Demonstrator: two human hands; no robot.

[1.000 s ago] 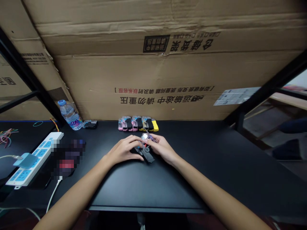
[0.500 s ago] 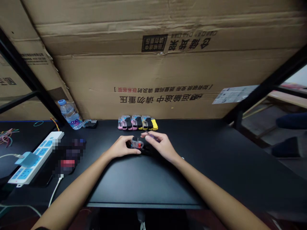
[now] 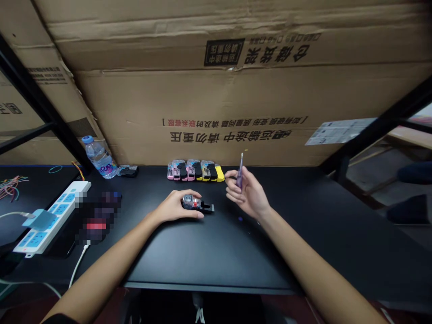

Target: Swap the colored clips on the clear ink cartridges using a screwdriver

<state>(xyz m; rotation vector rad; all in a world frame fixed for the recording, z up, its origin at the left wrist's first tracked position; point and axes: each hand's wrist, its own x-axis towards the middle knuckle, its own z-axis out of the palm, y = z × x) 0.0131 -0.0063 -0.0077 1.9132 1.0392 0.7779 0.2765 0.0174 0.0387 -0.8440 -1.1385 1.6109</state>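
Observation:
My left hand (image 3: 171, 207) is closed around a small device (image 3: 195, 204) with a clear shell, a red part inside and a black end pointing right. It is low over the black table, and I cannot tell whether it rests on the surface. Off to the right, my right hand (image 3: 252, 194) holds a small screwdriver (image 3: 240, 176) by its purple see-through handle. The thin shaft points upward, apart from the device. Behind both hands, several small cases (image 3: 194, 171) in pink, black, clear and yellow stand in a row by the cardboard.
Cardboard (image 3: 141, 99) walls the back of the table (image 3: 202, 256). To the left are a water bottle (image 3: 100, 157), a small dark clear-topped item (image 3: 128, 171), a white power strip (image 3: 50, 220) and a blurred-out dark object with a white cable (image 3: 79, 264). A small blue dot (image 3: 240, 218) lies near the right wrist.
My right hand has moved right, away from the device, and the screwdriver now points up. More of the device's black end shows. My left hand keeps its hold.

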